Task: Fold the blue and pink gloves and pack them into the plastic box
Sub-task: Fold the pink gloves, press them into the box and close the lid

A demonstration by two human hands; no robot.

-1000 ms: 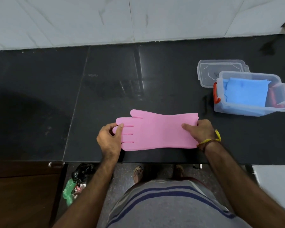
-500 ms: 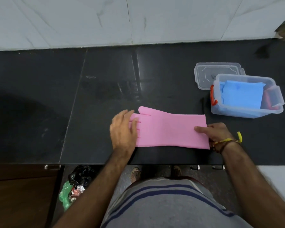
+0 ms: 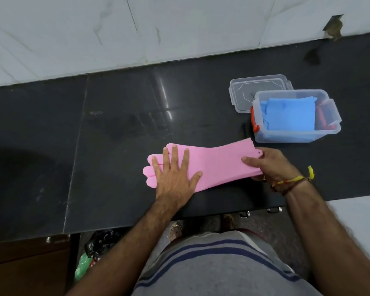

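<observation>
A pink glove (image 3: pixel 218 162) lies flat on the black counter (image 3: pixel 115 146), fingers to the left, cuff to the right. My left hand (image 3: pixel 175 174) rests flat on its finger end with fingers spread. My right hand (image 3: pixel 269 163) pinches the cuff edge between thumb and fingers. The clear plastic box (image 3: pixel 297 137) with an orange latch stands just beyond the cuff, to the right. A folded blue glove (image 3: pixel 290 116) lies inside it, with something red or pink beside it at the right wall.
The box's clear lid (image 3: pixel 243 92) lies flat behind the box. A white tiled wall (image 3: pixel 158 28) backs the counter. The counter's front edge runs just below my hands. A black and green bag (image 3: pixel 94 253) sits on the floor below.
My left hand has gone from pinching the glove's fingertips to lying flat on them. The glove has shifted right, toward the box, and now lies at a slant. The right hand still holds the cuff.
</observation>
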